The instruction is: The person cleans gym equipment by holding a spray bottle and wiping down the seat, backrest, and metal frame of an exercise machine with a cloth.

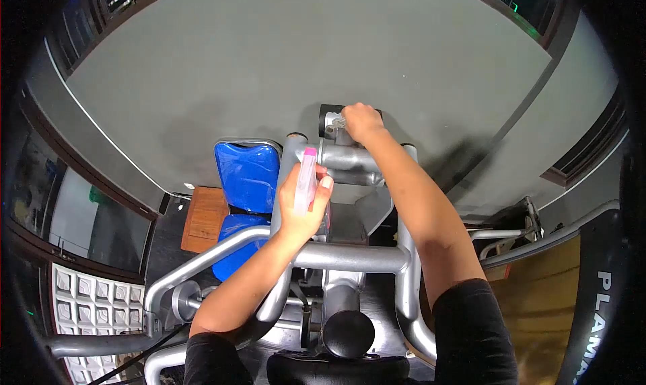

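My left hand (pixel 304 200) is wrapped round a slim clear bottle with a pink cap (pixel 307 176), held upright in front of the machine's silver frame (pixel 350 256). Farther forward, my right hand (pixel 363 121) is closed at the black-ended top part (pixel 325 121) of the grey exercise machine. A crumpled whitish cloth (pixel 335 123) shows at its fingers, against that part; its exact kind is hard to make out. My right fingertips are partly hidden.
A blue chair (pixel 247 173) stands left of the machine, beside a brown wooden box (pixel 204 217). A black padded seat (pixel 336 370) and a round black end (pixel 348 334) are close below. The grey wall (pixel 269 62) rises behind. A lettered black panel (pixel 599 297) stands at right.
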The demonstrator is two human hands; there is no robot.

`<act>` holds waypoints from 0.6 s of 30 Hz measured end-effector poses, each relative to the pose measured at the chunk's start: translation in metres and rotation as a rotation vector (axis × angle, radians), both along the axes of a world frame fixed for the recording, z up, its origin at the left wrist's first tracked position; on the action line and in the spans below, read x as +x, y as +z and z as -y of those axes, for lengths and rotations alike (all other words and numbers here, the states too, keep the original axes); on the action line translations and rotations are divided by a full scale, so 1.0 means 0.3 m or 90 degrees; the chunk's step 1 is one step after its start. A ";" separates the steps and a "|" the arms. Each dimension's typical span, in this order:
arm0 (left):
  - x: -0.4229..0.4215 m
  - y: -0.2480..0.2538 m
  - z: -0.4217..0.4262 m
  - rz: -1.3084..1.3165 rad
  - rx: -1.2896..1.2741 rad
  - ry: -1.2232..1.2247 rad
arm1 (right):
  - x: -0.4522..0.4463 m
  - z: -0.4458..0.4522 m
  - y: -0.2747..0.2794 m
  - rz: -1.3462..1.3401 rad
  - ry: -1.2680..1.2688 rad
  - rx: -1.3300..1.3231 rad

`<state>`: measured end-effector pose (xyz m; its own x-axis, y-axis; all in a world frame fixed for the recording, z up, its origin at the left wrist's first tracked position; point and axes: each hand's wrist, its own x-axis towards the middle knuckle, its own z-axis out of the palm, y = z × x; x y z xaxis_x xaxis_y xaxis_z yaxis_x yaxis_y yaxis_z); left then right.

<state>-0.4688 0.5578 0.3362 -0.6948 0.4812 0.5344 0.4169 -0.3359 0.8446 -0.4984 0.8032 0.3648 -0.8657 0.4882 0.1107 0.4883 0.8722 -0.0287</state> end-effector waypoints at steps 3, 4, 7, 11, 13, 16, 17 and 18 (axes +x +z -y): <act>-0.006 -0.015 -0.005 0.007 -0.005 0.003 | 0.011 0.005 0.011 0.022 -0.032 -0.013; -0.006 -0.014 -0.007 0.005 -0.004 0.001 | 0.012 0.003 0.016 0.042 -0.003 0.006; -0.008 -0.011 0.004 0.001 -0.010 0.002 | 0.046 -0.039 0.079 0.055 0.082 -0.079; 0.001 0.003 -0.002 0.020 -0.007 -0.011 | 0.087 -0.168 0.089 0.013 0.108 -0.150; 0.000 0.004 -0.002 0.006 -0.002 -0.012 | 0.076 -0.183 0.062 -0.080 -0.027 -0.060; 0.000 0.001 -0.004 -0.006 0.006 -0.009 | 0.021 -0.154 -0.004 -0.080 -0.171 -0.120; 0.000 -0.001 -0.003 0.003 0.006 -0.014 | 0.000 -0.133 -0.030 -0.010 -0.140 -0.063; -0.003 -0.002 0.000 0.012 0.004 -0.018 | -0.006 -0.109 -0.032 -0.011 -0.141 -0.063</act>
